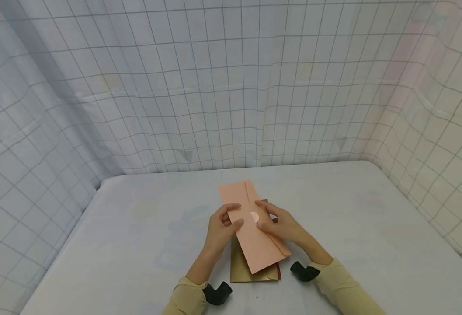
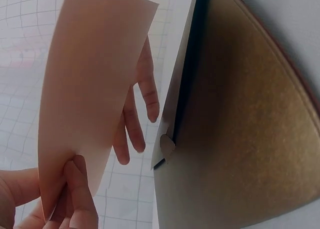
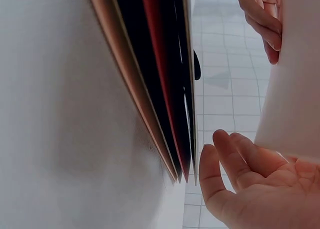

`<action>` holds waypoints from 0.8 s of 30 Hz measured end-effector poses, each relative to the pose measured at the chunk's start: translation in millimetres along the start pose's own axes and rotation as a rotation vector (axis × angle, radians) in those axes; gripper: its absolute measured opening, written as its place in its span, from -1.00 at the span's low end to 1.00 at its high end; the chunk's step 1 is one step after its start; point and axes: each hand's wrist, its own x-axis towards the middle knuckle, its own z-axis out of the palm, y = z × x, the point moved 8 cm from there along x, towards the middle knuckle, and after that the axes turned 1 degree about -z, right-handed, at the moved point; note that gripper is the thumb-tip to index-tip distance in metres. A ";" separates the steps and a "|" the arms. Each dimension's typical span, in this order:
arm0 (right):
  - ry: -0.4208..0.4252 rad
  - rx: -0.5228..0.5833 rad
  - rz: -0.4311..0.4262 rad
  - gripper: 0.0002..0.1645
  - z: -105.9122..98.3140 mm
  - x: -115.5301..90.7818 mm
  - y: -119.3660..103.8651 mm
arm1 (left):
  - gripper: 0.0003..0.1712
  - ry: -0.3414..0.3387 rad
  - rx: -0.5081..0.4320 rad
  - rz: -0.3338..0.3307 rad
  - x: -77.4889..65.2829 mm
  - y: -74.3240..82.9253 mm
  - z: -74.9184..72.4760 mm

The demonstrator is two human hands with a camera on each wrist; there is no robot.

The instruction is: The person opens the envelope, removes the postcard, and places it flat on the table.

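A pink envelope [image 1: 260, 249] with a round white seal [image 1: 255, 217] on its flap is held tilted above a stack. My left hand [image 1: 220, 227] pinches its left edge, thumb on the near face and fingers behind; the left wrist view shows this pinch too. At the opposite edge, my right hand [image 1: 287, 225] holds the envelope beside the seal, with several fingers [image 2: 131, 124] reaching behind it. Beneath lies a gold envelope [image 1: 238, 271], partly covered by the pink one. In the right wrist view, layered envelopes [image 3: 162, 79] show pink, dark and red edges.
The stack lies on a white-covered table [image 1: 144, 245]. White curtains with a dark grid [image 1: 231, 87] hang behind it and at both sides. Black curved pieces [image 1: 217, 293] sit at both wrists, beside the yellow sleeves [image 1: 342, 284].
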 end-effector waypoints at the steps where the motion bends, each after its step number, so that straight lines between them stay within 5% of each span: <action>1: -0.002 0.003 -0.005 -0.22 -0.5 -0.1 0.2 | -0.54 -0.004 0.005 0.001 0.4 0.0 0.4; 24: -0.067 0.038 -0.013 -0.20 -5.1 -1.6 -2.4 | -0.47 -0.009 0.024 -0.019 2.7 -4.2 -1.3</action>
